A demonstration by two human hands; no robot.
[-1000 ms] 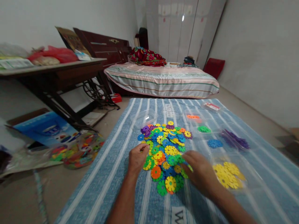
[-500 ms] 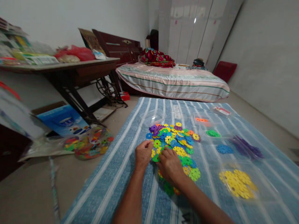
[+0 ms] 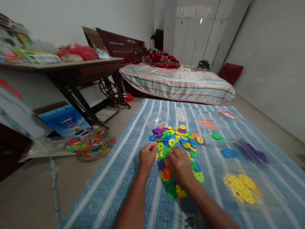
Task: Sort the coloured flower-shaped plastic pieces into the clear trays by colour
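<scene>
A loose pile of notched plastic discs (image 3: 171, 142) in yellow, green, blue, purple and orange lies on the striped blue cloth. My left hand (image 3: 147, 156) is at the pile's left edge, thumb and fingers pinched together; what they hold, if anything, is hidden. Over the middle of the heap, my right hand (image 3: 180, 165) has its fingers bent down and drawn together among the discs, their tips partly out of sight. A green disc (image 3: 160, 146) lies close to the left fingertips, and an orange disc (image 3: 166, 174) shows beside the right hand.
To the right, clear plastic boxes hold yellow discs (image 3: 243, 188), blue discs (image 3: 229, 153), purple discs (image 3: 253, 151), green discs (image 3: 217, 136) and orange discs (image 3: 206, 122). Another clear box (image 3: 156, 120) stands behind the pile. Bags of colourful pieces (image 3: 95, 144) lie on the floor at left.
My right hand has shifted slightly right and up over the pile, uncovering orange and purple discs near its left side. The left hand stays pinched, almost in place.
</scene>
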